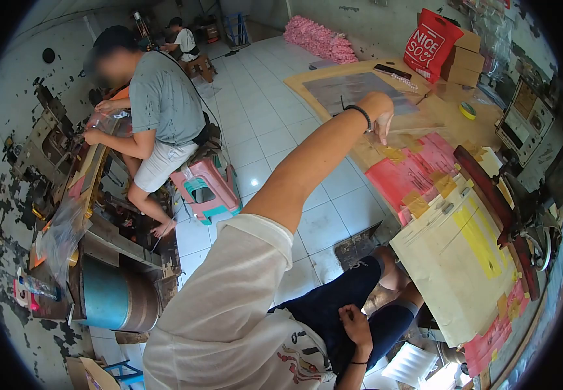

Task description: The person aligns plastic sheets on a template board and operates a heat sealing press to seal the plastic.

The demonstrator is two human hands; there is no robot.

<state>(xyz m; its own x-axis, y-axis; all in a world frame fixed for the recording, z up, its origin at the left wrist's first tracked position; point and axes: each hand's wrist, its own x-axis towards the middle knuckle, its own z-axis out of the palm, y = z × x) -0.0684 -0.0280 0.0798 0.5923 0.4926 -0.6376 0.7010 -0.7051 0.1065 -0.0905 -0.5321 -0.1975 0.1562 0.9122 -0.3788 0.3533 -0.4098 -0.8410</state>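
My left hand (383,119) reaches out over the wooden table (418,123), wrist bent, with a dark bracelet on it. Its fingers point down and look pressed together; what is between them, if anything, is hidden. Just below lie pink-red sheets (406,174) patched with yellowish tape. Beside the hand is a grey, see-through plastic sheet (353,91). My right hand (357,326) rests on my lap with its fingers curled, and nothing shows in it. In front of me is a cream board (450,260) with yellow strips, under a dark red bar (489,201) of a machine.
A red bag (432,45), a cardboard box (463,62) and a yellow tape roll (468,110) sit on the table. At left, another person (164,97) sits on a pink stool (206,185), handling plastic. A further person (185,42) is behind. Pink bundles (320,40) lie by the wall.
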